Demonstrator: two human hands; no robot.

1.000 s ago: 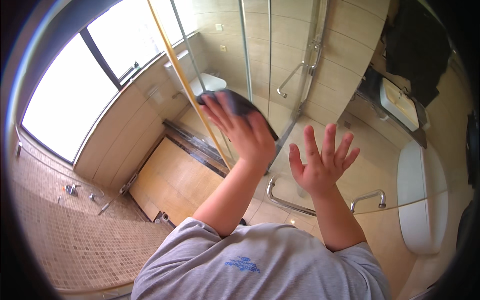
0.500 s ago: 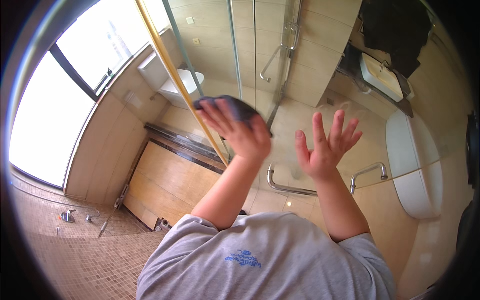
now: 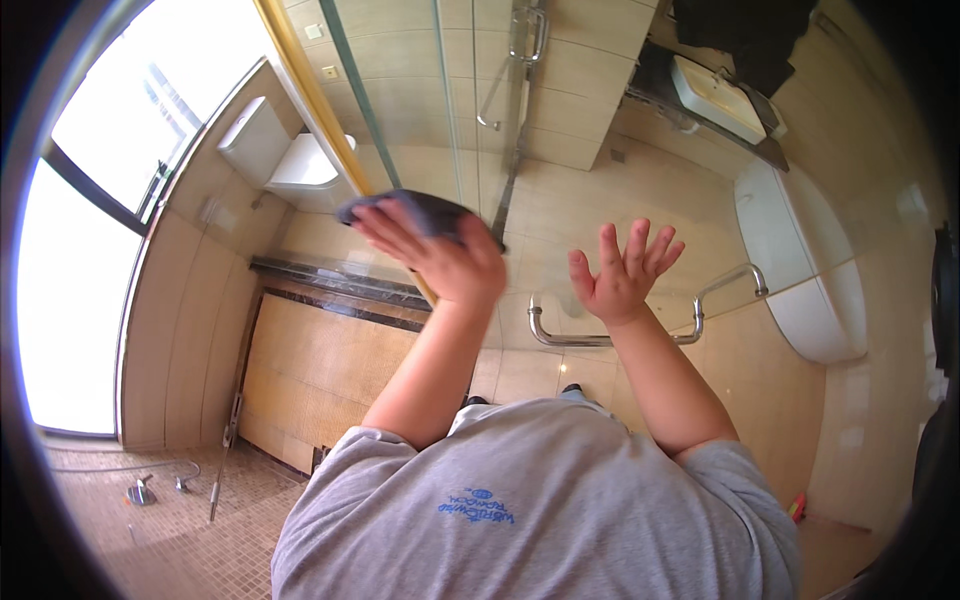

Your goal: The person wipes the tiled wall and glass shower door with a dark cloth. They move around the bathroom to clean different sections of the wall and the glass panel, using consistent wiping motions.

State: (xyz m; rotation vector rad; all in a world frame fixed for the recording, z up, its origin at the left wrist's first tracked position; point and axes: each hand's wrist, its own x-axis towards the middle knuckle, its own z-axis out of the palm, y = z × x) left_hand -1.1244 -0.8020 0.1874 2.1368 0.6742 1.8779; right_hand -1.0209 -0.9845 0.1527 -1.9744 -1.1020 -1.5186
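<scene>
A dark grey cloth lies under the fingers of my left hand, which presses it flat against the glass beside the gold-coloured edge strip. The fingers are stretched out over the cloth and slightly blurred. My right hand is open with its fingers spread, holding nothing. Its palm seems to rest on the clear glass, though contact is hard to make out. Just below it a bent chrome door handle passes behind my right forearm.
A white toilet stands beyond the glass at the left, near bright windows. At the far right are a washbasin and a white bathtub. A dark stone sill crosses the floor at left. My shoes show below.
The view has shifted, so the room appears further left. My left hand and the cloth have moved left in the picture, against the gold strip. The right hand stays spread.
</scene>
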